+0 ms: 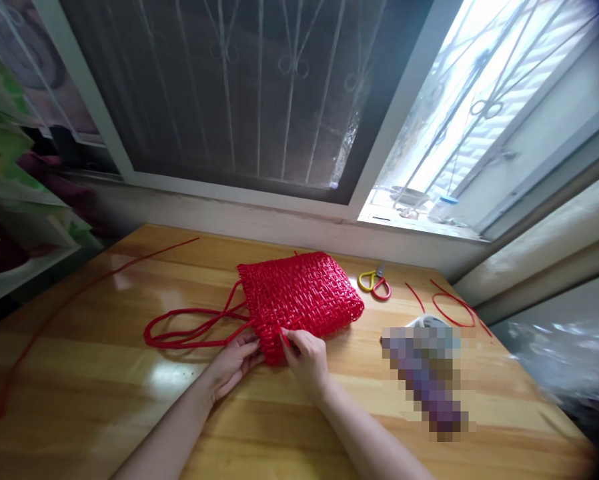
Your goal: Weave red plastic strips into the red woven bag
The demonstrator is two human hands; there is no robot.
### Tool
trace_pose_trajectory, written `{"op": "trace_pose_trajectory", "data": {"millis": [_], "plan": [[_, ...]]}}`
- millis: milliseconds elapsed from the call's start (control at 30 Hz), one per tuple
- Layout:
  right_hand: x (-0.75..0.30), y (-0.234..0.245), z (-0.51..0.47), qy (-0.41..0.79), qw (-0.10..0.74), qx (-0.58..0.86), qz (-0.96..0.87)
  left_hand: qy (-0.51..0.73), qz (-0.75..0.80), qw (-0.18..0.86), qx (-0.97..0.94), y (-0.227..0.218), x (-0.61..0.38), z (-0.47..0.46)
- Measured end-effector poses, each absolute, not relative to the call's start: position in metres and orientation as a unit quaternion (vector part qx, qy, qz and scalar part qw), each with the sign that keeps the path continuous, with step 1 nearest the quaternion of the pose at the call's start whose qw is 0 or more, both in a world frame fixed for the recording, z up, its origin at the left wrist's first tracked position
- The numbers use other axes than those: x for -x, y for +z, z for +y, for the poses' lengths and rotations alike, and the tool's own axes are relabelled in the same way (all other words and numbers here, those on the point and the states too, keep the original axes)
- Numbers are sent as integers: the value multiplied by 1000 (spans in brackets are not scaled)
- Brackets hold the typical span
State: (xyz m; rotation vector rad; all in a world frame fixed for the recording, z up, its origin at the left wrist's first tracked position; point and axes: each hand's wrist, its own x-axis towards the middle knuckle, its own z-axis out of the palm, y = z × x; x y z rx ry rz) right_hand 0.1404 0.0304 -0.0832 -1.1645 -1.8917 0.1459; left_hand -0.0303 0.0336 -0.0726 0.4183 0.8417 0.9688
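Observation:
A red woven bag (304, 290) lies on its side on the wooden table (219, 427), its looped handles (179, 330) stretching out to the left. With fingers curled round the rim at the bag's near left corner, my left hand (237, 363) grips the bag. My right hand (307, 357) pinches a short red strand (283, 339) against the weave, just right of the left hand. The inside of the bag and the left fingertips are hidden behind the weave.
Yellow-and-red-handled scissors (377, 283) lie right of the bag. Loose red cord (454, 303) curls at the far right, near a white roll (427, 323) and a blurred-out item. A long red strand (94, 283) crosses the table's left side. Behind stands a barred window (259, 100).

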Motion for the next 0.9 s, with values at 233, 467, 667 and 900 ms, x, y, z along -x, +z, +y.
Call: {"op": "trace_pose_trajectory", "data": {"millis": [233,467,667,900], "plan": [[-143,-83,30,50,415,457,-785,430,358,812,-167,-72,35,32],[-142,-79,28,51,408,451,-793,459,383,779,-192,-73,31,30],[-140,-77,26,84,433,448,-778,466,394,773,-174,-70,30,30],[-136,-76,25,92,464,473,-743,446,355,807,-152,-70,38,30]]}}
